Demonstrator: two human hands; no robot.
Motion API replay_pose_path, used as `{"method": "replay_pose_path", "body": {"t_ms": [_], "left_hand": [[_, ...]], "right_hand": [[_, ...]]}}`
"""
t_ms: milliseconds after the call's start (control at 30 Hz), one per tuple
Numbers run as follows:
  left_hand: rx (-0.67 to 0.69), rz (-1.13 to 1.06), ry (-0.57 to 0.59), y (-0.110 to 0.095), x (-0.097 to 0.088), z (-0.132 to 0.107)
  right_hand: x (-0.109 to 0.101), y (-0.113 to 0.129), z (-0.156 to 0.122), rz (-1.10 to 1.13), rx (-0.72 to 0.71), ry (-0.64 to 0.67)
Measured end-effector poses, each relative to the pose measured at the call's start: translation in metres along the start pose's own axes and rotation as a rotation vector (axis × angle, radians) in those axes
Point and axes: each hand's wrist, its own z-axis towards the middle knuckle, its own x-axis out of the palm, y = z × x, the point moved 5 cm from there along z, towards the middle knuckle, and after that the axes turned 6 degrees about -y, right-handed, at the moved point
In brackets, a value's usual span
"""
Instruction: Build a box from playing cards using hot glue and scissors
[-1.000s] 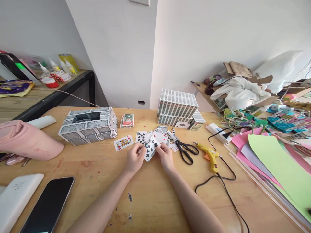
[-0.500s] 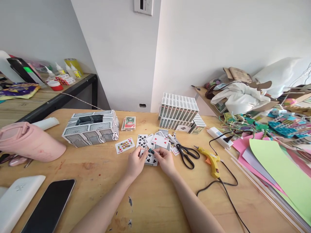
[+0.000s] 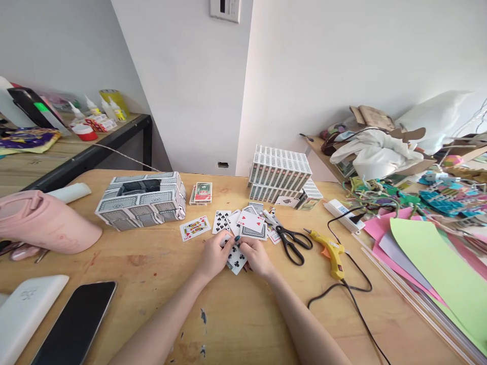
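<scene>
A playing card with club pips (image 3: 236,259) is pinched between my two hands, low over the table. My left hand (image 3: 216,255) is closed on its left edge, and my right hand (image 3: 257,257) is closed on the right. The thumbs nearly meet at the card's upper part, and most fingers are hidden beneath. Just beyond lies a loose pile with a two of hearts (image 3: 251,222) on top and a ten of spades (image 3: 221,221) at its left. A king card (image 3: 195,228) lies apart on the left. Black-handled scissors (image 3: 292,243) rest to the right, blades over some cards.
A box covered in cards (image 3: 142,200) stands at left, near card packs (image 3: 201,192). Stacked card boxes (image 3: 279,172) stand at the back. A corded yellow glue gun (image 3: 333,251), power strip (image 3: 344,215) and coloured paper (image 3: 429,268) are right; a phone (image 3: 76,324) is front left.
The clubs card between my hands has turned and tilted, its lower corner now pointing toward me. My hands have shifted only slightly; the surrounding objects stay in place.
</scene>
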Motion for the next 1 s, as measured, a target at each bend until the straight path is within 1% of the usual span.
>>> {"method": "replay_pose_path", "body": {"t_ms": [67, 233, 567, 667, 733, 767, 833, 933, 1000], "left_hand": [[0.003, 0.019, -0.01, 0.0, 0.0, 0.0], [0.004, 0.031, -0.026, 0.0, -0.001, 0.001], [-0.004, 0.031, -0.037, 0.003, -0.001, 0.002], [-0.018, 0.031, -0.079, 0.005, -0.005, 0.004], [-0.037, 0.029, -0.123, 0.009, -0.008, 0.005], [-0.043, 0.023, -0.139, 0.01, -0.009, 0.006], [-0.044, 0.016, -0.156, 0.012, -0.01, 0.006], [0.0, 0.036, -0.166, 0.012, -0.012, 0.005], [0.069, 0.061, -0.156, 0.009, -0.012, 0.003]], "right_hand": [[0.0, -0.002, 0.001, 0.014, 0.003, -0.019], [0.001, -0.007, 0.003, 0.041, 0.017, 0.005], [0.0, -0.003, 0.0, 0.117, 0.006, 0.074], [-0.001, -0.005, 0.0, 0.203, 0.021, 0.093], [-0.002, -0.006, 0.0, 0.27, 0.017, 0.081], [-0.003, -0.006, 0.001, 0.282, 0.008, 0.067], [-0.005, -0.007, 0.002, 0.225, -0.037, -0.001], [-0.009, -0.008, 0.005, 0.023, -0.153, -0.168], [-0.013, -0.007, 0.005, -0.102, -0.233, -0.267]]}}
